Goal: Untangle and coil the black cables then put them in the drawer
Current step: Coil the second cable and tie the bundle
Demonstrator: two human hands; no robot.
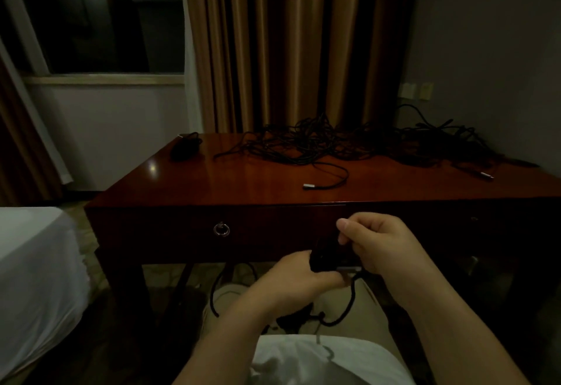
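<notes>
Both hands hold a small coiled black cable (326, 255) in front of the desk, below its front edge. My left hand (299, 278) grips the coil from below. My right hand (381, 245) pinches it from above, next to its silver plug. A loose tail of this cable (349, 308) hangs down over my lap. A big tangle of black cables (334, 141) lies across the back of the wooden desk (212, 178), with one silver plug end (309, 186) lying toward the front. The drawer (273, 230) in the desk front is closed, with a ring pull (221, 230).
A small coiled black cable (185, 146) sits at the desk's back left corner. Another plug end (486, 175) lies at the right. A white bed (36, 278) stands to the left. Curtains (288, 44) hang behind the desk, and wall sockets (416, 90) sit on the right wall.
</notes>
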